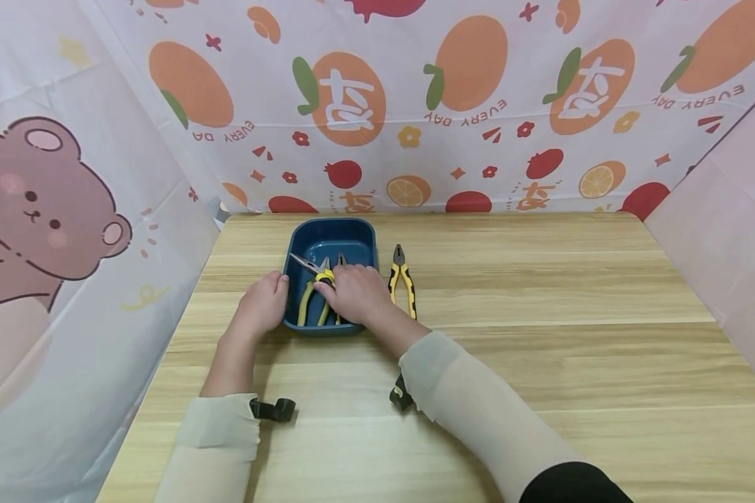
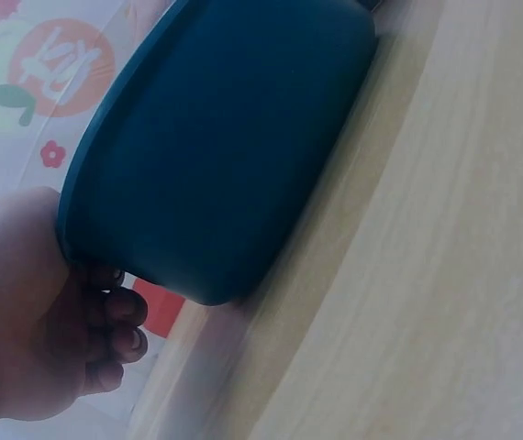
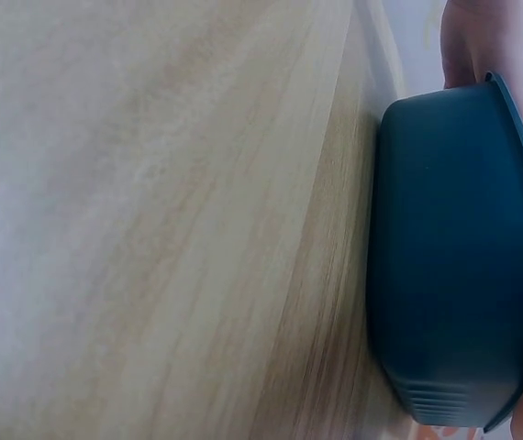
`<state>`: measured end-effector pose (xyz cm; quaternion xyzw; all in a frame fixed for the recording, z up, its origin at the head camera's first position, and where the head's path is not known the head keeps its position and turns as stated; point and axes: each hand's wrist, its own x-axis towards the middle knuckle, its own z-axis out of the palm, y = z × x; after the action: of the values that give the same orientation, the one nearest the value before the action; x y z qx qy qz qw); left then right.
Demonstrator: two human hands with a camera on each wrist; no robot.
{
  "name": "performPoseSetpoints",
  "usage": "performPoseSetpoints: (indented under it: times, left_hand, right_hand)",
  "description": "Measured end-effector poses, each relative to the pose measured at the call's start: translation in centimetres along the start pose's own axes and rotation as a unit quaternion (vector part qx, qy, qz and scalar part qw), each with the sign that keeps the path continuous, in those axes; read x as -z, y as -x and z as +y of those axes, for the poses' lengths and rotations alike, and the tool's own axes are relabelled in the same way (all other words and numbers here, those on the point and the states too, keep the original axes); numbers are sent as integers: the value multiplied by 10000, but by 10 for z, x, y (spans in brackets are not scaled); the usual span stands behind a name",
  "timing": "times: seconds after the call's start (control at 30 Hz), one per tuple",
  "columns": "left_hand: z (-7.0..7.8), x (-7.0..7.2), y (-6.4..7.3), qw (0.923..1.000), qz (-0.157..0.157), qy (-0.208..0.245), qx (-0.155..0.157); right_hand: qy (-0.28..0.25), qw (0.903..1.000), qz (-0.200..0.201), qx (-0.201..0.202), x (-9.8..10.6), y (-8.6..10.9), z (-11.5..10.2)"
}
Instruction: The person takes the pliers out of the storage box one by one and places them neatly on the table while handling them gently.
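A dark blue plastic bin (image 1: 361, 229) stands on the table with several yellow-handled pliers inside. My left hand (image 1: 264, 302) grips its left rim, thumb on top; the left wrist view shows the fingers (image 2: 126, 341) curled outside the wall. Over the bin's right half, my right hand (image 1: 357, 290) holds needle-nose pliers (image 1: 305, 263) by the yellow-and-black handles, tips pointing left toward the rim. Yellow handles (image 1: 305, 304) of other pliers lie beneath, partly hidden by this hand. In the right wrist view the bin's wall (image 3: 454, 247) covers most of the right hand.
Combination pliers (image 1: 399, 262) with yellow-and-black handles lie on the wooden table (image 1: 541, 293) just right of the bin, the handle ends behind the right forearm. A fruit-patterned cloth (image 1: 409, 157) hangs along the table's back edge. Black wrist straps (image 1: 273, 410) sit at both sleeves.
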<state>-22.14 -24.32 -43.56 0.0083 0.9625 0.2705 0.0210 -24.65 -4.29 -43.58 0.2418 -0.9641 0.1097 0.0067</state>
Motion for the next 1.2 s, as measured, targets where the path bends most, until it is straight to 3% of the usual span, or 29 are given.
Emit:
performPoseSetpoints:
  times: [0.5, 0.77, 0.93, 1.2]
  left_hand:
    - [0, 1, -1, 9999, -130, -29, 91]
    - [2, 3, 0, 9999, -103, -45, 93]
    - [3, 4, 0, 9999, -74, -35, 75]
    - [3, 5, 0, 9999, -94, -27, 66]
  right_hand:
    - [-424, 9990, 106, -85, 2, 1, 0]
    - [-995, 9948, 154, -120, 6, 3, 2]
    - [-1729, 9847, 190, -94, 12, 4, 5]
    - [-2895, 9561, 461, -22, 21, 5, 13]
